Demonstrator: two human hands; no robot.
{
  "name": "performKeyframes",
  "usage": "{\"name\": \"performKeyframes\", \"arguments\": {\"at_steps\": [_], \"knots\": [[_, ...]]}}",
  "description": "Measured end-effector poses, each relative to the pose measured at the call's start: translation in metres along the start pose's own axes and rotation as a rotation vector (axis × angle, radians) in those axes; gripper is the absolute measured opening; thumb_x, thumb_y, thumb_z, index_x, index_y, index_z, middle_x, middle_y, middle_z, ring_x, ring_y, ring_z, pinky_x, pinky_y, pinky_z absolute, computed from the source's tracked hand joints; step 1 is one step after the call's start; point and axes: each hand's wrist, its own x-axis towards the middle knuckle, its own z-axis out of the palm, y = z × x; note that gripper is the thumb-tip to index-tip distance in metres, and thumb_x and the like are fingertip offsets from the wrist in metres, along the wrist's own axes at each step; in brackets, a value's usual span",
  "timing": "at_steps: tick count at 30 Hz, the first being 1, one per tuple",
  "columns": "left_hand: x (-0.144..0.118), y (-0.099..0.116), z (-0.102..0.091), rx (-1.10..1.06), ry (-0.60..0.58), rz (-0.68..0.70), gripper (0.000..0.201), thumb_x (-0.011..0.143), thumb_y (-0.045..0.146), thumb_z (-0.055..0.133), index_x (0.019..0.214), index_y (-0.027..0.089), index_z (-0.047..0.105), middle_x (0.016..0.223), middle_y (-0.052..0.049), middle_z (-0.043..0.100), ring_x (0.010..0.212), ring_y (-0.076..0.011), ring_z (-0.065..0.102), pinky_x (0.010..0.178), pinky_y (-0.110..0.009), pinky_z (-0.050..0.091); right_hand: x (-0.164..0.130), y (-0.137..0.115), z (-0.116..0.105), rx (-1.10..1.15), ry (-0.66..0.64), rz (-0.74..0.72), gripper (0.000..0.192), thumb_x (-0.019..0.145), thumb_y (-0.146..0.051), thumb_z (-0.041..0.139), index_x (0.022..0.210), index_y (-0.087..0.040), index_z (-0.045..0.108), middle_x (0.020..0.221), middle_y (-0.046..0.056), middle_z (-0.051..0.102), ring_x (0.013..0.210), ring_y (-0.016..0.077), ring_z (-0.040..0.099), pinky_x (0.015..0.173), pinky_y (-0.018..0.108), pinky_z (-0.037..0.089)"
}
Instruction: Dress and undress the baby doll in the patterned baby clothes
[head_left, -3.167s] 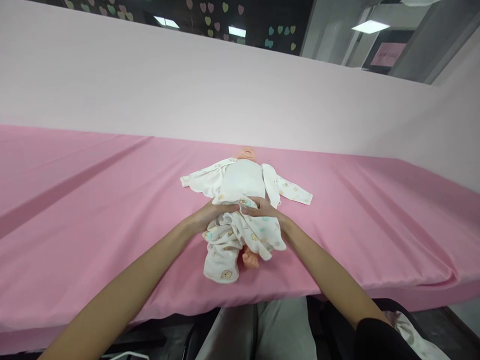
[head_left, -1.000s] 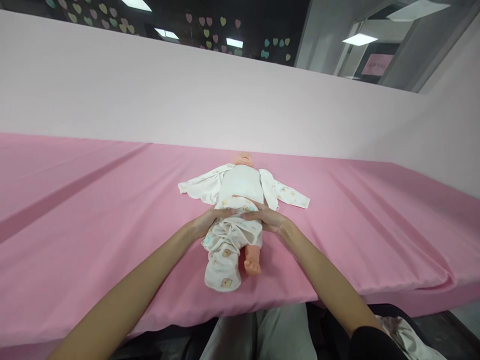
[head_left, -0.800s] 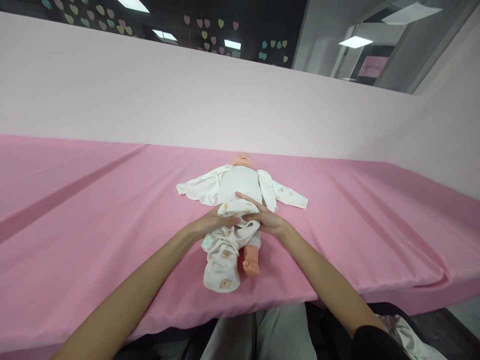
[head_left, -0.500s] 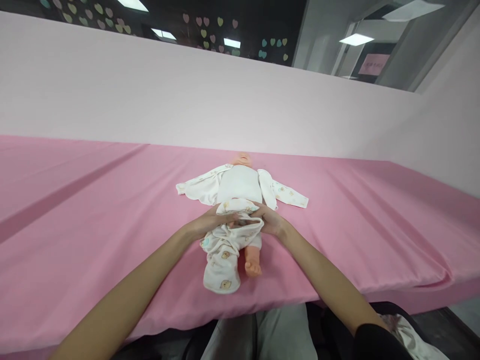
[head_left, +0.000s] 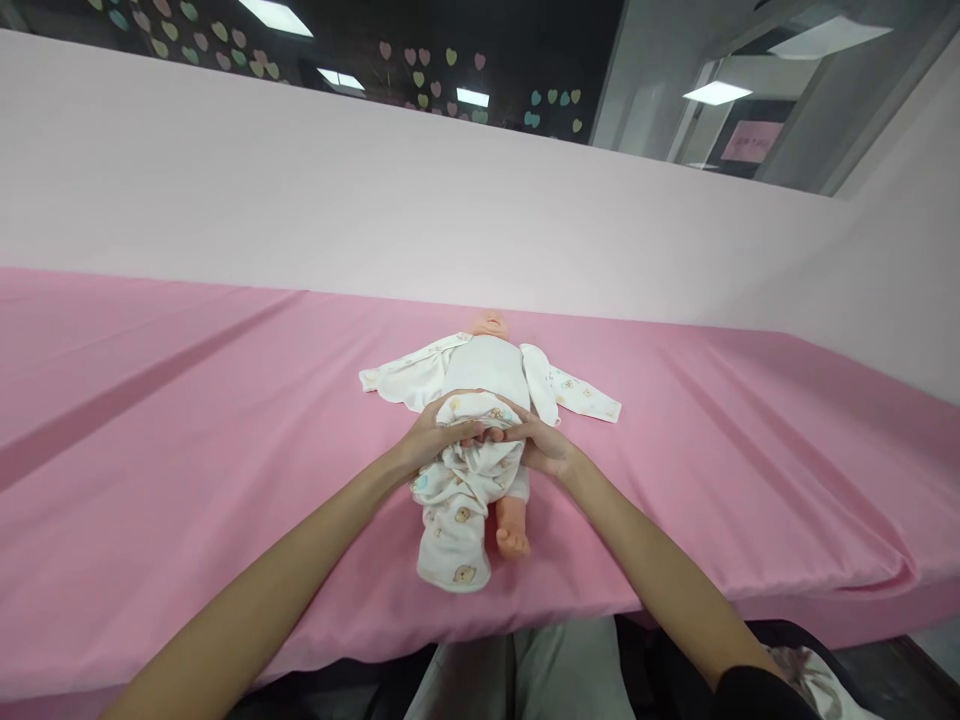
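Desk (head_left: 187, 420) under pink cloth | doll (head_left: 486, 365) on its back near front edge, head toward far edge | printed trousers (head_left: 463, 490): soft, light, stretchy, bunched at doll's waist, best gripped at waistband | left hand (head_left: 435, 432), right hand (head_left: 541, 442): fingers curled shut on waistband, either side | one bare foot (head_left: 513, 541) exposed

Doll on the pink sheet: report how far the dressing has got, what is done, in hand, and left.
Done: the doll lies face up on the pink sheet, one leg inside the printed trousers. In hand: the left hand and right hand grip the bunched waistband at the hips. Left: one bare foot sticks out beside the covered leg, and the jacket lies spread open, its sleeves flat.
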Motion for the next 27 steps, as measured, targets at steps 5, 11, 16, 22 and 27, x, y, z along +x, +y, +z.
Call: {"name": "performKeyframes", "arguments": {"at_steps": [5,11,16,22,27], "knots": [[-0.001,-0.001,-0.001,-0.056,0.051,-0.093,0.065,0.064,0.031,0.074,0.120,0.018,0.046,0.078,0.000,0.065,0.073,-0.0159,0.060,0.067,-0.026,0.047,-0.003,-0.007,0.005,0.002,-0.041,0.007,0.055,0.061,-0.010,0.068,0.113,-0.022,0.056,0.072,-0.004,0.058,0.071,0.0113,0.056,0.072,0.024,0.044],[-0.003,0.006,-0.002,0.026,-0.135,-0.067,0.071,0.060,0.026,0.076,0.124,0.017,0.045,0.116,-0.011,0.060,0.108,-0.0289,0.055,0.089,-0.041,0.045,-0.003,-0.010,-0.004,-0.072,-0.021,0.009,0.054,0.060,-0.011,0.071,0.112,-0.020,0.058,0.080,-0.001,0.064,0.075,0.0120,0.058,0.072,0.024,0.044],[-0.004,0.007,-0.001,-0.059,-0.258,-0.061,0.071,0.065,0.025,0.073,0.128,0.018,0.042,0.099,-0.010,0.067,0.098,-0.0281,0.061,0.086,-0.043,0.048,-0.002,-0.009,-0.010,-0.137,-0.008,0.004,0.055,0.064,-0.016,0.072,0.116,-0.022,0.055,0.064,-0.005,0.059,0.058,0.0074,0.051,0.059,0.019,0.042],[-0.005,0.000,-0.004,-0.065,-0.092,-0.151,0.057,0.062,0.024,0.075,0.115,0.015,0.056,0.108,-0.011,0.065,0.099,-0.0275,0.061,0.087,-0.040,0.049,-0.002,-0.007,-0.014,-0.685,0.231,-0.267,0.033,0.073,-0.037,0.066,0.101,-0.019,0.060,0.084,0.001,0.061,0.073,0.0120,0.056,0.070,0.026,0.045],[-0.003,-0.005,-0.006,-0.122,-0.036,-0.193,0.049,0.060,0.022,0.076,0.106,0.015,0.060,0.106,-0.009,0.066,0.094,-0.0257,0.063,0.079,-0.036,0.052,0.001,0.014,-0.035,-1.414,0.473,-0.870,0.022,0.087,-0.023,0.039,0.082,-0.016,0.059,0.070,0.005,0.059,0.063,0.0140,0.051,0.059,0.027,0.040]]}}
